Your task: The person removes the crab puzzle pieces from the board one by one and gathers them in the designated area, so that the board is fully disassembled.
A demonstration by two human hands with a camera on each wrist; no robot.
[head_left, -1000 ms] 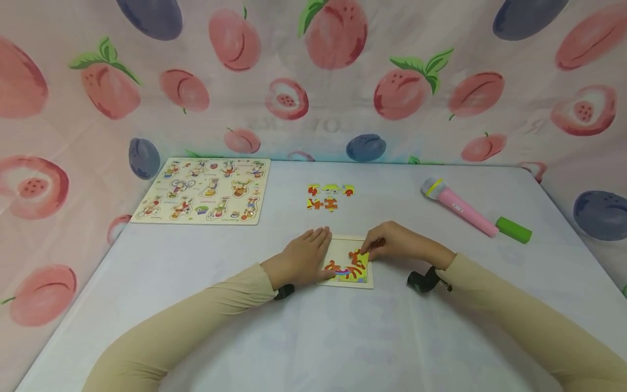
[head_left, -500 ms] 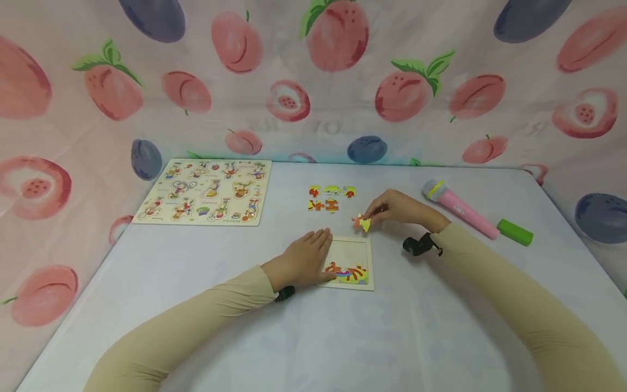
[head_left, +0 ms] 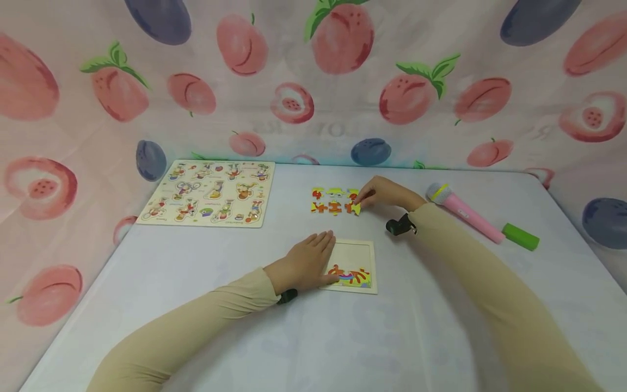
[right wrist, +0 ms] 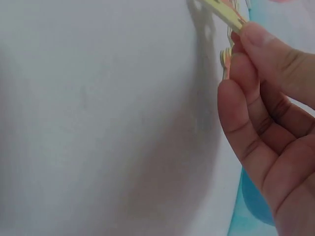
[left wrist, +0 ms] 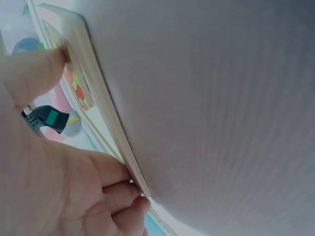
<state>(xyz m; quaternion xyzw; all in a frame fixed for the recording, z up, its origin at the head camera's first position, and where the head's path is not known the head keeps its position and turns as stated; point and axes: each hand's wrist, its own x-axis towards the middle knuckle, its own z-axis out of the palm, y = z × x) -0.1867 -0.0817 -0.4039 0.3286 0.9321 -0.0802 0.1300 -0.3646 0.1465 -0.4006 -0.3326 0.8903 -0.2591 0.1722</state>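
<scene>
My right hand pinches a yellow and orange jigsaw piece between thumb and fingers, at the right end of the lower row of loose pieces. The right wrist view shows that held piece tilted above the white surface. My left hand rests on the left side of a small wooden puzzle tray, fingers extended along its edge and thumb over the front. Joined pieces with an orange animal and a rainbow lie along the tray's near side, partly under the thumb.
A larger picture board with several cut-out figures lies at the back left. To the right are a pink toy microphone and a green block. A peach-printed cloth stands behind the white table.
My right hand has lifted the piece out of the tray's right side and carried it back to the loose pieces. The left hand has stayed on the tray.
</scene>
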